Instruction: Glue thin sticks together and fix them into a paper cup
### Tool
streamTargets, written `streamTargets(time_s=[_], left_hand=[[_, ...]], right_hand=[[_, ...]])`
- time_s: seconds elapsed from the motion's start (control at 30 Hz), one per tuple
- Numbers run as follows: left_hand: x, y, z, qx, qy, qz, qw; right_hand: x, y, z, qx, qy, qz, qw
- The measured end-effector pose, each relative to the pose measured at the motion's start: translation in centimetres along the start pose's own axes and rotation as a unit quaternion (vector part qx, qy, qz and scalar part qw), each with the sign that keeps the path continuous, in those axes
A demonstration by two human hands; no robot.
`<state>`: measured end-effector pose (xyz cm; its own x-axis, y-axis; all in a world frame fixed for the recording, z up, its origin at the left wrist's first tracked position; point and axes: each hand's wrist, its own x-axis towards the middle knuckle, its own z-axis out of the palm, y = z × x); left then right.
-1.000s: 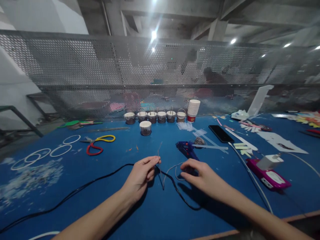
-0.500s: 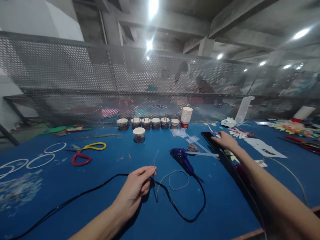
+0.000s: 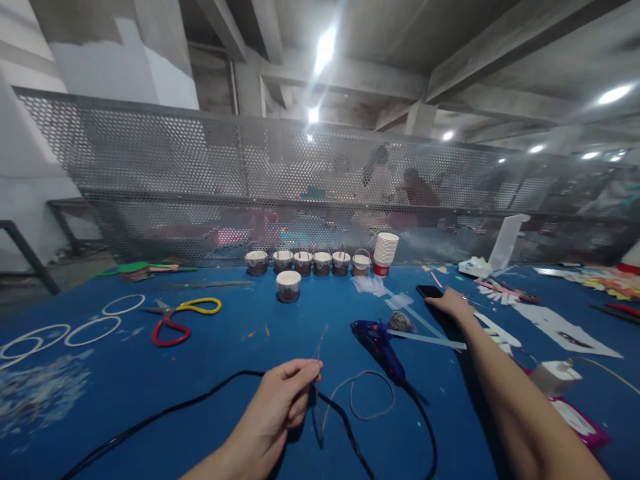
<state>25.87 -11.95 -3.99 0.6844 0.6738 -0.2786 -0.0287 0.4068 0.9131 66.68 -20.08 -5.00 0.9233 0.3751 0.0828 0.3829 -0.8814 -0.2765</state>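
Note:
My left hand (image 3: 285, 403) is closed in a pinch above the front of the table, with thumb and forefinger on a thin grey cord (image 3: 320, 427). One short end sticks up past the fingertips; the rest hangs and loops to the right on the table. My right hand (image 3: 453, 305) reaches far forward over a black phone (image 3: 430, 292), its thumb across the left edge and its other fingers partly hidden on the far side. Between the hands lies a blue glue gun (image 3: 380, 347) with a clear glue stick (image 3: 430, 340) in it; a grey ball of cord (image 3: 401, 321) sits behind.
Several small cups (image 3: 322, 264) line the back, one cup (image 3: 289, 287) stands forward, and a paper cup stack (image 3: 386, 253) rises beside them. Scissors (image 3: 173, 327) and white rings (image 3: 93, 331) lie left. A black cable (image 3: 200, 400) crosses the front. A white charger (image 3: 555, 377) sits right.
The camera view has tilted up and turned slightly. My right hand has shifted left across the phone, its thumb now at the near left edge. My left hand keeps its pinch on the cord.

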Motion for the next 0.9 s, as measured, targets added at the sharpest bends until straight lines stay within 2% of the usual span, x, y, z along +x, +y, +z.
streamTargets(time_s=[0.17, 0.33, 0.43, 0.53, 0.6, 0.77, 0.8, 0.87, 0.9], left_hand=[[0.0, -0.1, 0.0, -0.008, -0.004, -0.01, 1.0], [-0.2, 0.2, 0.1, -0.009, -0.003, -0.012, 1.0], [-0.1, 0.4, 0.1, -0.008, 0.002, -0.013, 1.0], [0.0, 0.5, -0.1, -0.003, 0.005, -0.014, 1.0], [0.0, 0.4, -0.2, 0.001, 0.009, -0.016, 1.0], [-0.1, 0.4, -0.1, 0.004, 0.003, -0.024, 1.0], [-0.1, 0.4, -0.1, 0.003, 0.003, -0.023, 1.0], [-0.1, 0.3, 0.0, 0.004, 0.001, -0.023, 1.0], [-0.1, 0.3, 0.0, 0.005, 0.0, -0.024, 1.0]], right_hand=[[-0.4, -0.4, -0.5, -0.015, -0.005, 0.04, 0.999], [-1.3, -0.8, -1.0, -0.018, -0.002, 0.038, 0.999], [-2.7, -1.3, -1.2, -0.022, 0.021, 0.013, 0.999], [-5.4, -1.7, -1.7, -0.023, 0.039, -0.063, 0.997], [-7.8, -1.8, -2.1, -0.013, 0.006, -0.134, 0.991], [-15.2, -1.8, -3.6, 0.057, -0.132, -0.266, 0.953], [-16.5, -2.0, -3.7, 0.121, -0.192, -0.283, 0.932], [-18.5, -2.6, -3.7, 0.225, -0.253, -0.268, 0.902], [-19.1, -3.1, -3.5, 0.25, -0.26, -0.254, 0.897]])
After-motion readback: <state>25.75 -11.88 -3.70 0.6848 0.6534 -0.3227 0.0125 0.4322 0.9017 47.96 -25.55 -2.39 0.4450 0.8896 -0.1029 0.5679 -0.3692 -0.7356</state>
